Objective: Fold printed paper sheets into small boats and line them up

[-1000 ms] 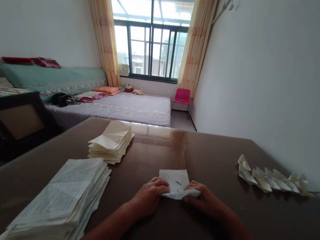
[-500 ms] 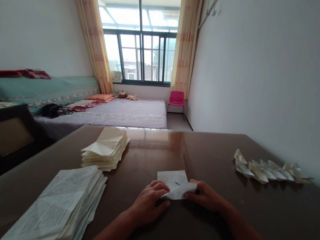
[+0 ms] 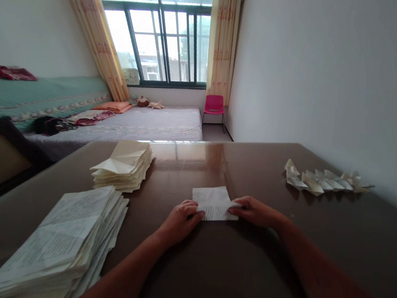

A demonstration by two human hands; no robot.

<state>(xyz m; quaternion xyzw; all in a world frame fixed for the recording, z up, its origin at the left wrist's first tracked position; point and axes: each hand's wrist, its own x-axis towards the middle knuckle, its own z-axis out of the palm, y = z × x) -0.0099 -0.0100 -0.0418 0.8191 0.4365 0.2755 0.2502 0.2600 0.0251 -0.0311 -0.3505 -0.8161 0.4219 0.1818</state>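
A small sheet of printed paper [image 3: 215,201] lies at the middle of the brown table, its near part folded over into a band. My left hand [image 3: 184,216] pinches the paper's left edge, thumb on top at the near corner. At the right edge, my right hand [image 3: 252,209] grips the paper between thumb and fingers. Both hands are closed on the same piece. Off to the right sits a row of folded paper boats [image 3: 324,179], apart from both hands.
To the left stand a tall stack of printed sheets [image 3: 56,233] and, behind it, a stack of yellowish paper [image 3: 125,162]. The glossy table [image 3: 228,267] reaches toward a bed [image 3: 166,121] and a pink chair [image 3: 214,104]. A white wall [image 3: 317,76] runs along the right.
The raised near flap of the paper now lies flatter. My left hand has slid to the left edge. The whole scene has shifted up and slightly left as the camera tilted down.
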